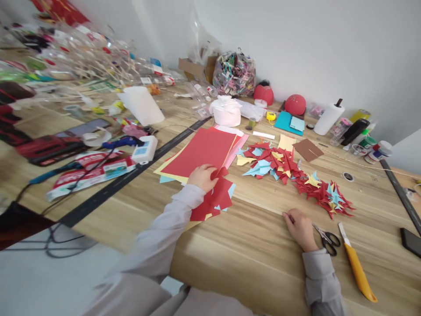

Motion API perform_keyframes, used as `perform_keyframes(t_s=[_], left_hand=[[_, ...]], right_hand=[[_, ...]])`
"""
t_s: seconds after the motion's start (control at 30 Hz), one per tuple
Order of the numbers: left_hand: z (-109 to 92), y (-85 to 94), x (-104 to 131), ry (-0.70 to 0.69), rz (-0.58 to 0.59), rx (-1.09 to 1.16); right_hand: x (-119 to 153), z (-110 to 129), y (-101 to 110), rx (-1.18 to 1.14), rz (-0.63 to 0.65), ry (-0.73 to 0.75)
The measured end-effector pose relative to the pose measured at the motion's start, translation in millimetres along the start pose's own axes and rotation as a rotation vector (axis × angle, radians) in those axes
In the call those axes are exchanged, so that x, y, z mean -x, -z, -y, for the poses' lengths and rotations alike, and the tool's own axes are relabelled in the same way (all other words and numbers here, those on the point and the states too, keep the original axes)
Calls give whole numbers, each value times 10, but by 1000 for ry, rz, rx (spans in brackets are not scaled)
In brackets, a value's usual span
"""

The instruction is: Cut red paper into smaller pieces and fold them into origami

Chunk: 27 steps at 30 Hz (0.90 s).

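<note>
From my end I see the left hand (pixel 201 177) over the cut pieces (pixel 225 193), just near of the large sheets (pixel 200 153); its fingers are bent in and closed on a small red slip (pixel 219 173); the cut pieces are mostly red, with blue and yellow edges showing under them; my right hand (pixel 300 229) rests on the worktop (pixel 250 245), fingers curled into a loose fist, with nothing I can see in them; the scissors (pixel 331 243) lie just right of it, then the knife (pixel 358 272) with its yellow handle; the folded shapes (pixel 279 162), red, blue and yellow, spread on the far side of that hand; on the left, the red-and-white packets (pixel 95 173) and the white box (pixel 144 150) carry print too blurred for me to read; so does the jar (pixel 378 152) at far right.
</note>
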<state>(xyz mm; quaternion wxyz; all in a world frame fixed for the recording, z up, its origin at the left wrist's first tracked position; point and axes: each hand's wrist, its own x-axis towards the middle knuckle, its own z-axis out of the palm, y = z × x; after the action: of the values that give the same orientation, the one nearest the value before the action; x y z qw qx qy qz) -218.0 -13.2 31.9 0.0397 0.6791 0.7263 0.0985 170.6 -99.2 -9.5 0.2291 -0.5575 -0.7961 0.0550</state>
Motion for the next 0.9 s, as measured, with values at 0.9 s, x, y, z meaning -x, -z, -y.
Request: perform_keyframes(t_s=[0.9], left_hand=[[419, -168, 49, 358, -265, 912]], right_hand=[[-8, 14, -33, 28, -17, -26]])
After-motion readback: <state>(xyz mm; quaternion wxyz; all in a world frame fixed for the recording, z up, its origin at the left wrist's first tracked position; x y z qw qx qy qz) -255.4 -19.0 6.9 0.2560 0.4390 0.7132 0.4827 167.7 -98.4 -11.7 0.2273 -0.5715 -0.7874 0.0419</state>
